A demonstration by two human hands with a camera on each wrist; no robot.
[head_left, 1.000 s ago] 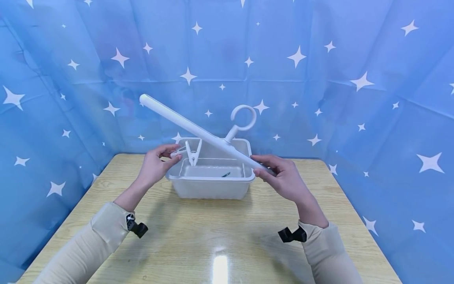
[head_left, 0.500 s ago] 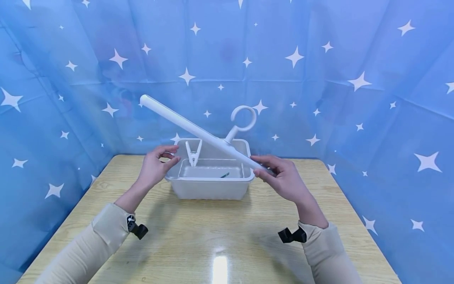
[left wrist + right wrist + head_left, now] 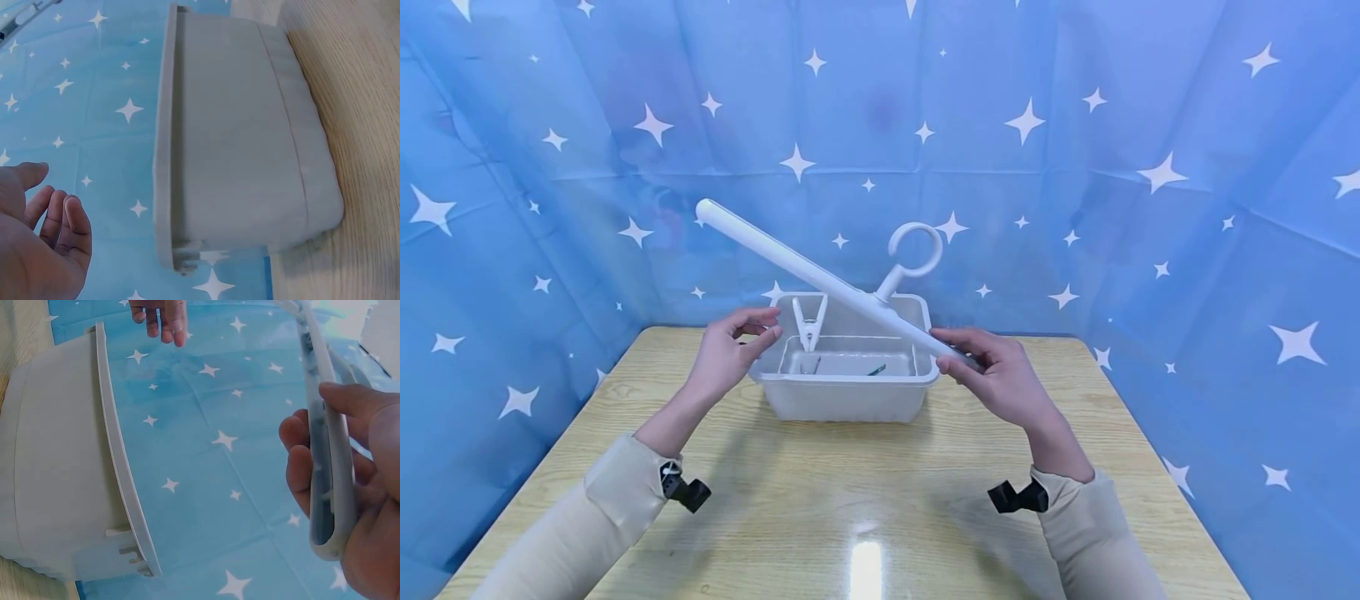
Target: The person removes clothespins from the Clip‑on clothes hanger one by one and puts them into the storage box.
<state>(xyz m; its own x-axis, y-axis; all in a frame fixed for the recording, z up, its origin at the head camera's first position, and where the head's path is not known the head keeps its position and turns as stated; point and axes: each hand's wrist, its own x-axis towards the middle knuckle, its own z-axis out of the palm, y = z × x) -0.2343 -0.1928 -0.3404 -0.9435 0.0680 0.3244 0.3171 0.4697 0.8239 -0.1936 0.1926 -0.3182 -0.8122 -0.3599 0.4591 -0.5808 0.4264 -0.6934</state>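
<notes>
A white clothes hanger (image 3: 790, 262) with a ring-like hook slants above a grey-white plastic basin (image 3: 850, 400). My right hand (image 3: 992, 371) grips its lower right end; the right wrist view shows thumb and fingers round the grooved hanger (image 3: 322, 487). Below the bar, a white clip (image 3: 808, 325) shows against the basin's inside; I cannot tell if it is fixed to the hanger. My left hand (image 3: 730, 346) hovers at the basin's left rim, and in the left wrist view the fingers of the left hand (image 3: 47, 231) bend loosely around nothing.
Inside the basin lie a small dark green piece (image 3: 877, 369) and a small pale, partly see-through thing (image 3: 810, 364). The basin stands on a wooden table (image 3: 820, 492) before a blue curtain (image 3: 985, 75) with white stars.
A small pale clip-like piece left the fingers of my left hand, and a pale thing now shows on the basin floor. My right hand and the hanger stay almost still.
</notes>
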